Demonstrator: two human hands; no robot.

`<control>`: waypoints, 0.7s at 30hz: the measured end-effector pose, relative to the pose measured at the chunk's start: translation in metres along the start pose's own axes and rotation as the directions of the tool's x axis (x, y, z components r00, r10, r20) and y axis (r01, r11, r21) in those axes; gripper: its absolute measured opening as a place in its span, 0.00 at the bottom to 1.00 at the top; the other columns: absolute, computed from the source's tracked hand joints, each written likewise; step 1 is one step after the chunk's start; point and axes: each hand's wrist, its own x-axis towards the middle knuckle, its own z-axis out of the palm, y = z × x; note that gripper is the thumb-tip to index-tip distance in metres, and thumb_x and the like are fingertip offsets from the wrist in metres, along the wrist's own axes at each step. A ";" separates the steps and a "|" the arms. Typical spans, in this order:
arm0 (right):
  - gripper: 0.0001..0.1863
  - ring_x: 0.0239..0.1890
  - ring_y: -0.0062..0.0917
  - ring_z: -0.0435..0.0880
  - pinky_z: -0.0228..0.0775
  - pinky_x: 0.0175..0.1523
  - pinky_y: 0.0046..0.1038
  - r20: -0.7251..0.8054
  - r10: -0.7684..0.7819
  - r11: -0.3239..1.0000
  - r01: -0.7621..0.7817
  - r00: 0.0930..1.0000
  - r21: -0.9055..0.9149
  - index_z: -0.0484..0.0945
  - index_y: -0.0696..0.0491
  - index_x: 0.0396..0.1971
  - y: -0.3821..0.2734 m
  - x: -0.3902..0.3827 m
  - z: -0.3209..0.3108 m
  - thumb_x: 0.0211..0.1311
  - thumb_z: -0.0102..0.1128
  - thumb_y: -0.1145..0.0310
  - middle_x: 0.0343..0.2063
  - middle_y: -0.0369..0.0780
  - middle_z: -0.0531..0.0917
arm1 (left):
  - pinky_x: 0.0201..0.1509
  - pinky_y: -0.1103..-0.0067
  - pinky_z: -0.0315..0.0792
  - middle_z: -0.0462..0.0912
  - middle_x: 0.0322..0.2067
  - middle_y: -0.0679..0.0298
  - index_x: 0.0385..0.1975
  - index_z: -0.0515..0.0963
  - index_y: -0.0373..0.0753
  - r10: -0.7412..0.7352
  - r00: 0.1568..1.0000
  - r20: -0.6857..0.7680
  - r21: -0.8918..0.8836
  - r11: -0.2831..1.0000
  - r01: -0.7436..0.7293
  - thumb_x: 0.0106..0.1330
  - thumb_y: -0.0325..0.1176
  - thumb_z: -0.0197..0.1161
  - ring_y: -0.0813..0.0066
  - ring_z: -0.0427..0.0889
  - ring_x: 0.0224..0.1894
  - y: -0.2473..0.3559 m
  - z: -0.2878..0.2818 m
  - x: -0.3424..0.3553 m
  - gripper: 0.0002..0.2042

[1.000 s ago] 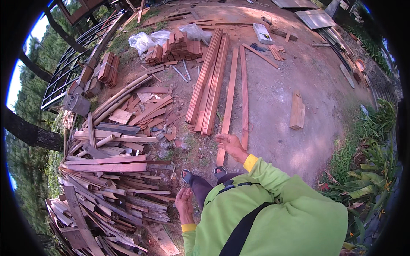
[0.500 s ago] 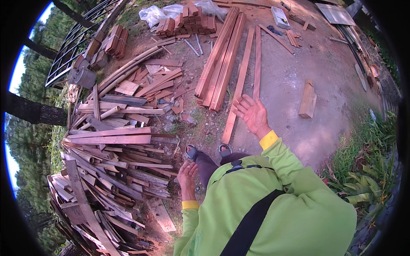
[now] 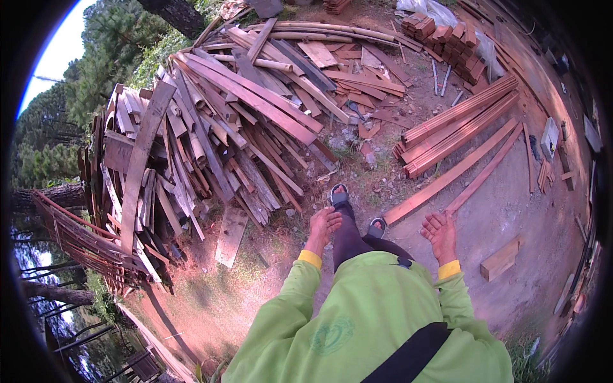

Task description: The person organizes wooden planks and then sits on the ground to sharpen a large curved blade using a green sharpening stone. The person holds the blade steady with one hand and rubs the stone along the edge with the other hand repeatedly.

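My left hand (image 3: 324,225) is in front of me above my left thigh, fingers loosely extended, holding nothing. My right hand (image 3: 440,235) is open and empty, palm up with loosely curled fingers, over the dirt ground. Beyond it lie a long reddish plank (image 3: 447,172), a thinner strip (image 3: 480,173) and bundled reddish boards (image 3: 463,134). My sandalled feet stand on dirt between my hands. A large pile of scrap wood (image 3: 211,147) spreads ahead and to the left.
Stacked short red timber (image 3: 450,45) lies beside plastic sheeting (image 3: 491,60) at the back right. A wooden block (image 3: 501,258) sits on the right. A loose board (image 3: 231,237) lies left of my feet. Tree trunks (image 3: 172,14) rise behind the pile.
My view has turned leftward, so the scrap pile now fills more of the upper middle and the boards have shifted right. My right hand has lowered and moved rightward in view, staying empty.
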 end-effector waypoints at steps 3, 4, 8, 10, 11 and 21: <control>0.30 0.36 0.27 0.78 0.73 0.35 0.29 0.004 0.046 0.975 -0.044 0.999 -0.220 0.64 0.61 0.50 0.010 0.006 0.005 0.65 0.40 0.47 0.40 0.43 0.77 | 0.35 0.75 0.77 0.79 0.36 0.51 0.46 0.68 0.30 0.030 0.998 -0.050 -0.053 0.998 -0.033 0.66 0.44 0.49 0.65 0.80 0.32 0.021 -0.008 0.042 0.20; 0.29 0.35 0.26 0.78 0.73 0.35 0.28 -0.011 0.049 0.954 -0.050 0.999 -0.296 0.65 0.60 0.49 0.011 0.005 0.008 0.64 0.42 0.47 0.39 0.42 0.77 | 0.33 0.76 0.76 0.79 0.35 0.52 0.45 0.69 0.30 0.036 0.997 -0.066 -0.070 0.997 -0.041 0.66 0.44 0.49 0.66 0.80 0.30 0.030 -0.008 0.058 0.21; 0.27 0.33 0.23 0.78 0.73 0.33 0.24 -0.122 0.077 0.805 -0.134 0.990 -0.578 0.68 0.59 0.47 0.021 0.010 0.021 0.64 0.44 0.48 0.36 0.40 0.77 | 0.35 0.74 0.76 0.78 0.38 0.51 0.48 0.67 0.30 0.043 0.989 -0.143 -0.064 0.997 -0.053 0.66 0.46 0.47 0.65 0.79 0.33 0.068 -0.014 0.125 0.23; 0.26 0.32 0.23 0.78 0.73 0.32 0.24 -0.191 0.077 0.711 -0.188 0.979 -0.677 0.68 0.60 0.47 0.027 0.012 0.019 0.64 0.45 0.50 0.36 0.41 0.77 | 0.39 0.72 0.76 0.77 0.41 0.50 0.51 0.65 0.29 0.051 0.985 -0.164 -0.035 0.998 -0.058 0.67 0.47 0.46 0.62 0.79 0.36 0.080 -0.022 0.162 0.24; 0.26 0.31 0.22 0.78 0.72 0.31 0.23 -0.215 0.068 0.672 -0.204 0.974 -0.711 0.68 0.60 0.47 0.036 0.016 0.014 0.64 0.45 0.50 0.36 0.41 0.77 | 0.40 0.72 0.75 0.76 0.42 0.49 0.51 0.65 0.29 0.039 0.984 -0.175 -0.031 0.999 -0.045 0.67 0.47 0.46 0.62 0.78 0.38 0.087 -0.025 0.182 0.25; 0.21 0.28 0.22 0.79 0.73 0.28 0.21 -0.492 0.194 0.621 -0.495 0.849 -0.608 0.68 0.60 0.49 0.107 0.003 0.012 0.65 0.46 0.58 0.35 0.42 0.79 | 0.44 0.71 0.70 0.70 0.52 0.54 0.55 0.64 0.36 -0.012 0.939 -0.344 0.020 1.000 0.020 0.65 0.48 0.50 0.62 0.72 0.50 0.133 -0.032 0.353 0.25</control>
